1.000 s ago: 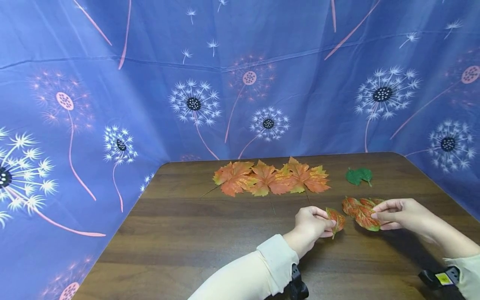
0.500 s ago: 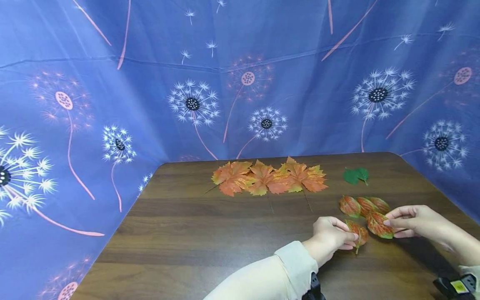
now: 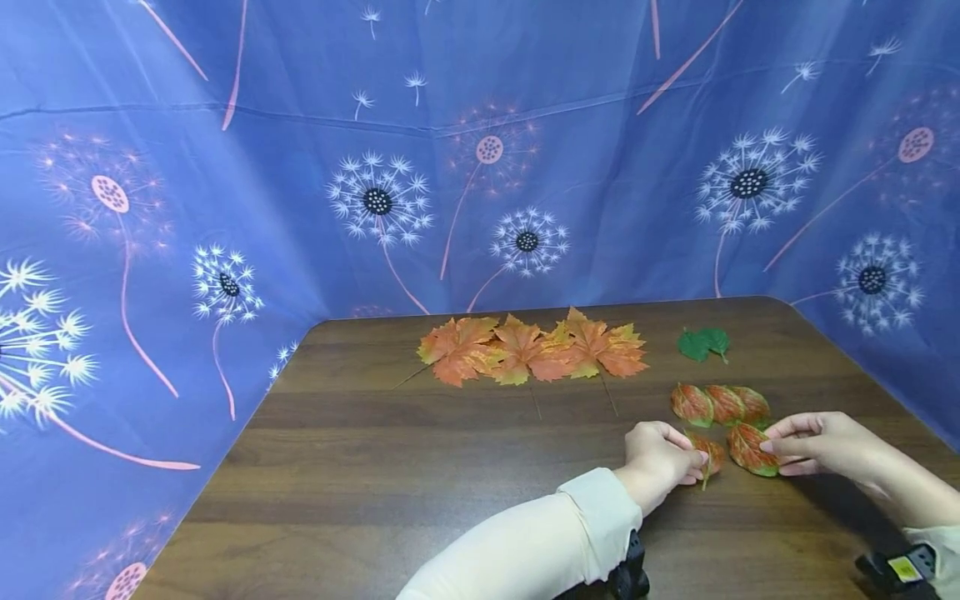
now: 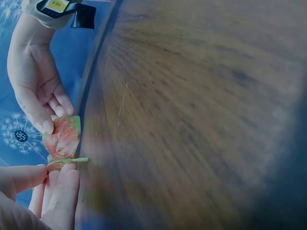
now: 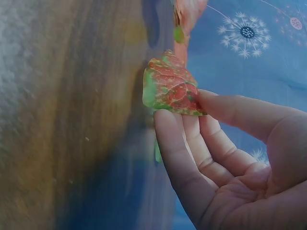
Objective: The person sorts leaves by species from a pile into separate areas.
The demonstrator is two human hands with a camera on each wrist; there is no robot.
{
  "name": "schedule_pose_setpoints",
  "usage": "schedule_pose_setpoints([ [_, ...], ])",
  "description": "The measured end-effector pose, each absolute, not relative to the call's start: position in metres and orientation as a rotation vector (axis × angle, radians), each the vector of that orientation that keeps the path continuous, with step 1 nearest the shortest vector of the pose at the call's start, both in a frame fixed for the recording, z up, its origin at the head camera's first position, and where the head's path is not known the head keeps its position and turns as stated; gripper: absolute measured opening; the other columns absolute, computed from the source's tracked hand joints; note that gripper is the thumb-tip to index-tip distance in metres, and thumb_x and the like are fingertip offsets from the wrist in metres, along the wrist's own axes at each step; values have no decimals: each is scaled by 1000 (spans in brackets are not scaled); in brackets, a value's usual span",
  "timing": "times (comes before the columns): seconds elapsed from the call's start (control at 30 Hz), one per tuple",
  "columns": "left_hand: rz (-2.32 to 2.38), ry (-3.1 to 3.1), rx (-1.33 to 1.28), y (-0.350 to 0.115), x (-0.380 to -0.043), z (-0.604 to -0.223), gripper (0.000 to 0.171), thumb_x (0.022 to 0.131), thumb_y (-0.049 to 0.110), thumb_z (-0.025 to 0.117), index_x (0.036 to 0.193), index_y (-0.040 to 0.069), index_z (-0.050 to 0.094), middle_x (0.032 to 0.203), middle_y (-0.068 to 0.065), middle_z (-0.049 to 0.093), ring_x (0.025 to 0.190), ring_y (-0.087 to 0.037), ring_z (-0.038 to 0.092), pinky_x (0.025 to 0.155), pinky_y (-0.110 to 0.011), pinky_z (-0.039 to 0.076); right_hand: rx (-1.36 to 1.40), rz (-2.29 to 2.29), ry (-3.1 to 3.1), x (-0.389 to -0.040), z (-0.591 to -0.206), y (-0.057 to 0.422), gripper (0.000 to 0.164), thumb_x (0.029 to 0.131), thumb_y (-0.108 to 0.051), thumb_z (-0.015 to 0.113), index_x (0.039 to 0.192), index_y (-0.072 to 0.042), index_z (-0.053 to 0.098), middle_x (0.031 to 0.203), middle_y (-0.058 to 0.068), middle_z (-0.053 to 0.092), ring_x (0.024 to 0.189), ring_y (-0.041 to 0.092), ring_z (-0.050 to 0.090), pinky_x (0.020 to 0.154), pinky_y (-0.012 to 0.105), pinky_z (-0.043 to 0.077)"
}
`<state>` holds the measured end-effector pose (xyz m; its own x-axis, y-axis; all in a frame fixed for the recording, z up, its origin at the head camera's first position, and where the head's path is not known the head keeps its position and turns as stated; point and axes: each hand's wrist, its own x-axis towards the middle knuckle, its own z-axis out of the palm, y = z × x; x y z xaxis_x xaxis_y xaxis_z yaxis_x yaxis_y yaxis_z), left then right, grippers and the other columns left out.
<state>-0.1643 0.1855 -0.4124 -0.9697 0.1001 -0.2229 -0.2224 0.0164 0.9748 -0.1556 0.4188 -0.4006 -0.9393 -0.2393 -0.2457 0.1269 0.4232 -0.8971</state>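
In the head view, my left hand point(image 3: 662, 463) pinches a red leaf with green edges point(image 3: 711, 454) between thumb and fingers, its short stem pointing toward me. My right hand point(image 3: 825, 446) pinches a second red-green leaf point(image 3: 752, 448) by its right side, just to the right of the first. Just behind both, a row of similar red-green leaves point(image 3: 726, 405) lies on the table. The right wrist view shows the thumb and fingers on the edge of the right leaf point(image 5: 171, 88). From the left wrist, the left leaf's green stem point(image 4: 79, 159) sticks out past the fingers.
Orange maple leaves point(image 3: 527, 350) with thin stems lie in an overlapping row near the back of the brown wooden table point(image 3: 360, 467). Green leaves point(image 3: 703, 343) lie at the back right. A blue dandelion-print cloth point(image 3: 615, 192) hangs behind and beside the table.
Both hands have shifted to the right and slightly nearer me with their leaves. The right leaf, earlier over the row of red-green leaves, is now in front of it, so the row shows more fully.
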Motion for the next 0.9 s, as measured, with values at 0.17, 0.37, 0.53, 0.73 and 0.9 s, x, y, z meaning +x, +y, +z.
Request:
schedule_pose_setpoints([
  [0.17, 2061, 2038, -154, 186, -164, -414, 31, 69, -16, 75, 60, 6, 55, 55, -15, 66, 59, -38, 70, 53, -39, 58, -95, -1538, 2325, -154, -402, 414, 12, 97, -4, 56, 96, 1, 66, 89, -12, 69, 82, 7, 69, 73, 32, 59],
  [0.37, 2110, 1962, -225, 190, -163, -416, 30, 69, -18, 74, 62, 4, 56, 57, -15, 66, 60, -41, 69, 51, -38, 58, -65, -1501, 2335, -154, -403, 407, 15, 97, -7, 56, 99, 5, 64, 91, -10, 68, 83, 8, 68, 75, 34, 59],
  [0.53, 2135, 1950, -289, 194, -164, -417, 30, 69, -18, 74, 61, 4, 55, 55, -13, 65, 58, -38, 69, 49, -34, 57, -10, -1469, 2358, -156, -401, 400, 22, 96, -8, 58, 102, 13, 61, 91, -5, 67, 82, 7, 67, 75, 34, 59],
  [0.73, 2180, 1958, -283, 197, -166, -417, 31, 69, -17, 75, 60, 4, 54, 54, -15, 64, 60, -41, 69, 52, -39, 58, 0, -1481, 2381, -157, -402, 398, 20, 96, -7, 58, 100, 12, 62, 90, -7, 69, 81, 6, 67, 74, 33, 59],
  [0.9, 2188, 1949, -265, 196, -168, -417, 31, 69, -18, 75, 61, 4, 54, 56, -16, 65, 62, -43, 69, 53, -39, 58, 25, -1468, 2418, -157, -402, 398, 20, 95, -8, 59, 99, 11, 62, 88, -8, 68, 79, 7, 68, 73, 33, 59],
])
